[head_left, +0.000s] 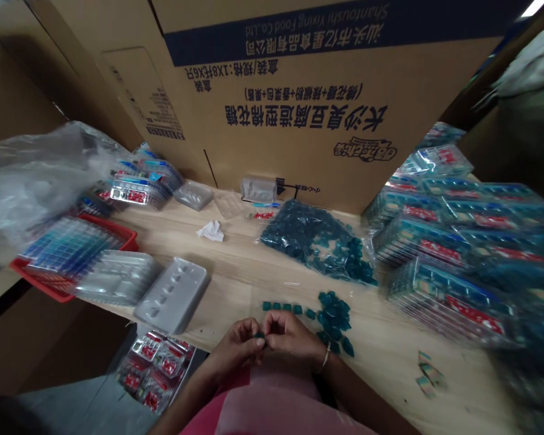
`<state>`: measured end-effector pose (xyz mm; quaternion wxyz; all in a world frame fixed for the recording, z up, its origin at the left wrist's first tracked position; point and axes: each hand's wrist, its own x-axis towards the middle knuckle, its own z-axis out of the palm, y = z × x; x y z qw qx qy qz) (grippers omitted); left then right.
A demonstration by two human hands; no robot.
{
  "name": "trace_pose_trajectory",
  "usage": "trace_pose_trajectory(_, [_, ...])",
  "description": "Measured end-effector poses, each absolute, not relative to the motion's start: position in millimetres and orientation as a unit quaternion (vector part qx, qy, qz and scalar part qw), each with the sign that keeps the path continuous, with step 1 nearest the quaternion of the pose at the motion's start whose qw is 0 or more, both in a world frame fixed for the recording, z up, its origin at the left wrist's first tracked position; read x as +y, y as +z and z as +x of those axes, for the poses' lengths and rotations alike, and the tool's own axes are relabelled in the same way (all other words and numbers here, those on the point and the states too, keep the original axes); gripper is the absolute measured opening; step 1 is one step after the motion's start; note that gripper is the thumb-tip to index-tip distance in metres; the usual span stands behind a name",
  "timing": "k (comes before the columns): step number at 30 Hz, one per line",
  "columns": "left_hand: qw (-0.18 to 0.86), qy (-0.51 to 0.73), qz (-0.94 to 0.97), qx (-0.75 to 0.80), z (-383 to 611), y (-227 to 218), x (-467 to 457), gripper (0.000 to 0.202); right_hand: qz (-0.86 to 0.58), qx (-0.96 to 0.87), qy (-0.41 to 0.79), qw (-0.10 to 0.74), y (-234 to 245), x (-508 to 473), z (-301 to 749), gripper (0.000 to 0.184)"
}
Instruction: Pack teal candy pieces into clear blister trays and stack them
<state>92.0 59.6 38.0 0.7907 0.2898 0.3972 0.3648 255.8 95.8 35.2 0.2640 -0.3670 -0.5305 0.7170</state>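
At the near edge of the pale wooden table (249, 272), the left hand (236, 347) and right hand (292, 338) are curled, fingertips together pinching a small dark-teal translucent cube (260, 336). A short row of matching cubes (281, 307) and a loose heap of teal cubes (334, 320) lie just ahead; a clear plastic bag of teal cubes (315, 241) lies beyond.

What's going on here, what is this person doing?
At a wooden table, a person's left hand and right hand pinch a small teal piece between them. Loose teal pieces lie in a row and a pile just beyond, near a clear bag of teal pieces. Stacked packaged trays stand to the right.
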Motion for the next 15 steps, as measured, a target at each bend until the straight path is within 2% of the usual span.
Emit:
trace_pose_trajectory(4, [0.759, 0.359, 0.344, 0.421, 91.7, 39.7, 68.2, 0.037, -0.37, -0.609, 0.653, 0.256, 40.7, 117.8, 254.3, 0.006])
trace_pose_trajectory(6, [0.713, 0.355, 0.382, 0.469, 90.6, 37.6, 77.1, 0.037, -0.37, -0.655, 0.619, 0.224, 40.7, 137.5, 249.4, 0.005])
trace_pose_trajectory(10, [0.553, 0.298, 0.487, 0.607, 83.7, 26.0, 90.9, 0.027, -0.373, -0.715, 0.575, 0.138, 33.5, 174.1, 234.1, 0.008])
trace_pose_trajectory(15, [0.346, 0.234, 0.618, 0.666, 73.6, 18.6, 96.2, 0.01, -0.376, -0.721, 0.573, 0.103, 21.4, 191.4, 223.1, 0.014])
